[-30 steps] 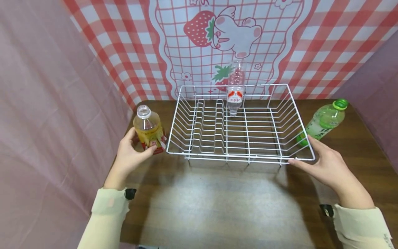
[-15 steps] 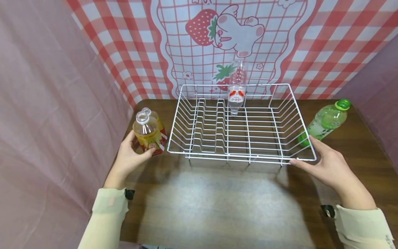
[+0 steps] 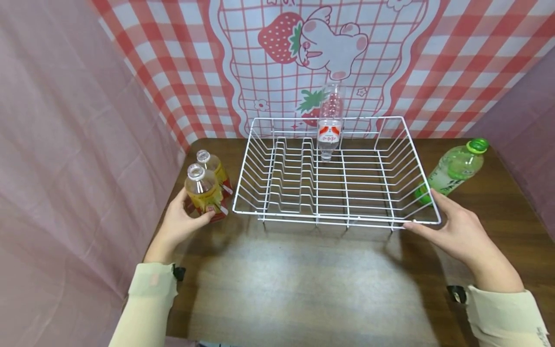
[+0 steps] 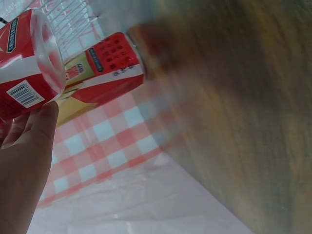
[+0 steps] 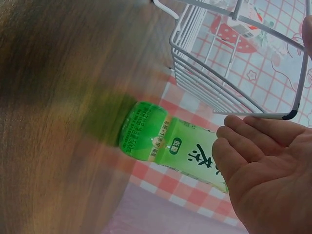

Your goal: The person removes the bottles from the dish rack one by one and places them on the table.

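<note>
My left hand point(image 3: 182, 219) holds a clear plastic bottle point(image 3: 204, 193) with a yellow and red label, thumb on its near side and fingers around the far side. In the left wrist view its round base point(image 4: 48, 53) is tipped toward the camera. A matching bottle point(image 3: 218, 171) stands on the table just behind it. At the front right corner of a white wire dish rack point(image 3: 347, 219), my right hand point(image 3: 459, 229) touches the rim, thumb along the front and straight fingers by the side. A green tea bottle point(image 5: 190, 151) stands beyond those fingers.
A clear bottle with a red and white label point(image 3: 328, 132) stands upside down at the rack's back side. Checkered cloth point(image 3: 173, 58) hangs behind the wooden table point(image 3: 303, 289). Pink curtains point(image 3: 65, 168) close off both sides.
My left hand has drawn its bottle slightly toward me, so the matching bottle behind it has come into view. My right hand and the rack have stayed in place.
</note>
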`<action>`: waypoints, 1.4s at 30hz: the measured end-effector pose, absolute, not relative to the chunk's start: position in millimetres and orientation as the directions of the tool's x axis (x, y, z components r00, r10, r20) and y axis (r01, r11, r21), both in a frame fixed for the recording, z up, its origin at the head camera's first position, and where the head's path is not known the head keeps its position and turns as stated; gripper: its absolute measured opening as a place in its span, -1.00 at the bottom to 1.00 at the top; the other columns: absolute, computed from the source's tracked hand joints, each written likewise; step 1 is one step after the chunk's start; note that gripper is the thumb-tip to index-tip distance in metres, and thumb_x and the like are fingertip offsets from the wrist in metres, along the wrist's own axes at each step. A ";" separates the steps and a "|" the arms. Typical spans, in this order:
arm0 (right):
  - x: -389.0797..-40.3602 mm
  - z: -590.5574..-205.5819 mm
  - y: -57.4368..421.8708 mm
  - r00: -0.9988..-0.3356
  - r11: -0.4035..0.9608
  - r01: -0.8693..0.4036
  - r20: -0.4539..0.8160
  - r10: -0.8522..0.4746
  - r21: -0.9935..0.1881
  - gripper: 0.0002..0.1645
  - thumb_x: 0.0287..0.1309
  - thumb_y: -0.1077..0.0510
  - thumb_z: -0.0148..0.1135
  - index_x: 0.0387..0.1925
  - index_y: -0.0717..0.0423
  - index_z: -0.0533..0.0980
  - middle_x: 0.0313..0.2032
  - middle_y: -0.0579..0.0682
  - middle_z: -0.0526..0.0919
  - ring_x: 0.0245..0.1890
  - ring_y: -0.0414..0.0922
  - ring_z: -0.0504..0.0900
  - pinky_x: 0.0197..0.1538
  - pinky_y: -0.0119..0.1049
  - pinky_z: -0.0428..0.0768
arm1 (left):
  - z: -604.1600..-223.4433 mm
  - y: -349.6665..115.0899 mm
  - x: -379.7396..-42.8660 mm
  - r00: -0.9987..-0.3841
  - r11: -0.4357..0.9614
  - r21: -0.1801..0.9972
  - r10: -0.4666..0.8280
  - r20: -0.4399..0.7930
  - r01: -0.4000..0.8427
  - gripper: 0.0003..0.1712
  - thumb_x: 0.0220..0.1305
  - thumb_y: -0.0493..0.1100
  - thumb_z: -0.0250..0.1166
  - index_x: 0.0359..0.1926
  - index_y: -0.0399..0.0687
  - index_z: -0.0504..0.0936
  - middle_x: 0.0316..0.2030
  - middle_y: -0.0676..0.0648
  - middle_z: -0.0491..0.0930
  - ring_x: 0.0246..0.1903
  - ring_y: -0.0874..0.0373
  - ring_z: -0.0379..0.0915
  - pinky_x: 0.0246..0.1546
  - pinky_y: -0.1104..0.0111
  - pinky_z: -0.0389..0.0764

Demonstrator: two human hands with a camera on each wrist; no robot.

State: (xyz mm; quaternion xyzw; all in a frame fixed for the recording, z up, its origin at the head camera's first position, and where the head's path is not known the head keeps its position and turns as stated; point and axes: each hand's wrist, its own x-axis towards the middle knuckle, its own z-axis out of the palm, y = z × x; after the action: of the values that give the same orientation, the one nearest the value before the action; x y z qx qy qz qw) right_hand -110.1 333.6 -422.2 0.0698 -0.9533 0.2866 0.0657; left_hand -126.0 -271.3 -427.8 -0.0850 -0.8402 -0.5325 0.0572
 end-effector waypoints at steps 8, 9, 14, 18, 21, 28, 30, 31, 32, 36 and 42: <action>-109.3 -423.2 334.7 -0.981 0.826 -0.171 0.168 -0.094 -0.537 0.20 -0.11 -0.16 0.66 0.51 0.11 0.29 0.22 0.40 0.50 0.07 0.46 0.48 -0.04 0.39 0.40 | -437.9 -277.0 -127.3 -0.985 0.412 0.895 0.096 0.144 0.171 -0.26 0.11 -0.40 0.51 0.30 -0.24 0.40 0.18 -0.18 0.50 0.12 -0.06 0.48 0.12 0.17 0.54; -109.1 -423.1 334.6 -0.982 0.826 -0.170 0.167 -0.094 -0.538 0.20 -0.11 -0.16 0.66 0.50 0.11 0.29 0.21 0.40 0.50 0.07 0.46 0.48 -0.04 0.39 0.40 | -438.6 -277.6 -127.3 -0.986 0.422 0.892 0.093 0.137 0.164 -0.26 0.11 -0.39 0.51 0.30 -0.26 0.40 0.17 -0.19 0.50 0.11 -0.06 0.48 0.11 0.19 0.55; -108.6 -422.9 334.2 -0.982 0.826 -0.168 0.166 -0.091 -0.538 0.20 -0.11 -0.16 0.65 0.51 0.11 0.28 0.23 0.40 0.48 0.08 0.47 0.46 -0.03 0.39 0.39 | -443.1 -279.8 -128.7 -0.990 0.439 0.888 0.094 0.106 0.137 -0.28 0.12 -0.38 0.51 0.28 -0.31 0.39 0.15 -0.24 0.52 0.07 -0.10 0.50 0.07 0.17 0.56; -108.4 -423.0 334.4 -0.982 0.826 -0.166 0.164 -0.090 -0.539 0.22 -0.11 -0.17 0.66 0.52 0.11 0.27 0.24 0.41 0.47 0.09 0.46 0.46 -0.03 0.40 0.39 | -447.4 -281.4 -130.5 -0.991 0.466 0.875 0.099 0.094 0.130 -0.29 0.13 -0.38 0.50 0.26 -0.35 0.38 0.14 -0.30 0.52 0.07 -0.15 0.50 0.10 0.09 0.54; -107.7 -422.7 334.5 -0.982 0.826 -0.168 0.166 -0.091 -0.538 0.24 -0.13 -0.16 0.66 0.52 0.12 0.26 0.25 0.41 0.46 0.10 0.46 0.46 -0.02 0.39 0.39 | -450.6 -282.5 -131.9 -0.991 0.474 0.872 0.098 0.086 0.122 -0.29 0.11 -0.41 0.50 0.25 -0.38 0.36 0.14 -0.33 0.51 0.08 -0.19 0.49 0.13 0.03 0.50; -107.0 -422.9 335.6 -0.980 0.830 -0.174 0.176 -0.093 -0.530 0.23 -0.13 -0.15 0.66 0.52 0.14 0.26 0.25 0.41 0.46 0.10 0.48 0.45 -0.01 0.40 0.39 | -456.4 -284.4 -133.7 -0.994 0.431 0.899 0.107 0.039 0.081 -0.27 0.10 -0.44 0.47 0.27 -0.37 0.34 0.16 -0.34 0.50 0.13 -0.19 0.45 0.18 0.02 0.46; -107.5 -423.2 335.8 -0.980 0.832 -0.172 0.176 -0.091 -0.528 0.23 -0.13 -0.15 0.67 0.51 0.14 0.27 0.25 0.41 0.46 0.10 0.47 0.46 -0.01 0.39 0.40 | -456.9 -284.8 -133.1 -0.993 0.411 0.909 0.115 0.026 0.071 -0.25 0.12 -0.43 0.46 0.30 -0.37 0.33 0.17 -0.34 0.49 0.14 -0.17 0.44 0.20 0.04 0.45; -107.7 -423.2 335.7 -0.980 0.832 -0.172 0.176 -0.092 -0.528 0.23 -0.13 -0.15 0.67 0.51 0.14 0.27 0.25 0.42 0.46 0.09 0.48 0.46 -0.02 0.40 0.40 | -457.3 -285.0 -133.0 -0.993 0.412 0.909 0.116 0.022 0.068 -0.25 0.12 -0.42 0.46 0.31 -0.36 0.33 0.17 -0.33 0.50 0.14 -0.17 0.44 0.20 0.03 0.46; -107.9 -423.1 335.6 -0.980 0.831 -0.173 0.175 -0.093 -0.528 0.23 -0.13 -0.15 0.66 0.51 0.14 0.26 0.25 0.42 0.46 0.09 0.48 0.46 -0.02 0.41 0.39 | -457.7 -285.3 -132.7 -0.993 0.407 0.911 0.121 0.017 0.065 -0.24 0.13 -0.42 0.46 0.32 -0.36 0.33 0.17 -0.33 0.49 0.15 -0.17 0.43 0.21 0.02 0.45; -108.1 -422.6 334.4 -0.981 0.828 -0.170 0.172 -0.090 -0.534 0.22 -0.11 -0.16 0.66 0.52 0.10 0.27 0.25 0.41 0.46 0.09 0.47 0.46 -0.02 0.40 0.39 | -460.1 -286.1 -131.9 -0.992 0.429 0.900 0.127 0.027 0.079 -0.24 0.13 -0.41 0.47 0.31 -0.37 0.33 0.16 -0.34 0.51 0.14 -0.17 0.44 0.21 -0.03 0.43; -107.3 -421.9 333.4 -0.980 0.823 -0.173 0.180 -0.088 -0.541 0.19 -0.10 -0.15 0.65 0.51 0.08 0.29 0.25 0.37 0.48 0.09 0.43 0.48 -0.01 0.36 0.41 | -462.8 -284.9 -131.6 -0.993 0.431 0.899 0.117 0.033 0.081 -0.28 0.10 -0.45 0.47 0.24 -0.41 0.33 0.12 -0.36 0.52 0.09 -0.16 0.48 0.17 0.06 0.49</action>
State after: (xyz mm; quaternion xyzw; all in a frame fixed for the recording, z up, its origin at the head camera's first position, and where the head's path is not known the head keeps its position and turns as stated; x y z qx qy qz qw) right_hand -107.3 333.4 -421.9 0.0685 -0.9519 0.2896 0.0736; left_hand -131.6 -284.9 -462.8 -0.0586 -0.8456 -0.5303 -0.0171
